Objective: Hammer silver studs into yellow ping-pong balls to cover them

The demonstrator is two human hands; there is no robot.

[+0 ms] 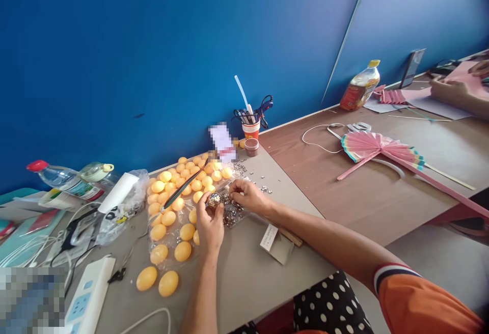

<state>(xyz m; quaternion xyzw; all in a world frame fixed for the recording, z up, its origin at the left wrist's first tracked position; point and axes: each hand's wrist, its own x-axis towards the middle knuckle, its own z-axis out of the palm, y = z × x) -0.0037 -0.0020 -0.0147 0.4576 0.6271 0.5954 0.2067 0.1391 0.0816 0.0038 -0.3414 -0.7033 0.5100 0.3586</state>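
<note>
My left hand [212,228] is closed around a ball studded with shiny metal tacks [214,200], thumb on its near side. Just to the right, my right hand [249,196] has its fingers pinched together over a heap of small silver tacks [231,217]; whatever sits between the fingertips is too small to make out. Many plain orange balls, like ping-pong balls [183,251], lie on and around a clear plastic bag left of my hands. A dark strap-like strip [183,187] rests across them. More loose tacks [240,168] are scattered behind my right hand.
Near my right forearm lies a small open box [277,245]. A paper cup of tools [251,129] and a small lidded tub [251,146] stand by the wall. Bottles, cables and a power strip [89,293] crowd the left. A pink paper fan [382,148] and another person's hands [449,92] are right.
</note>
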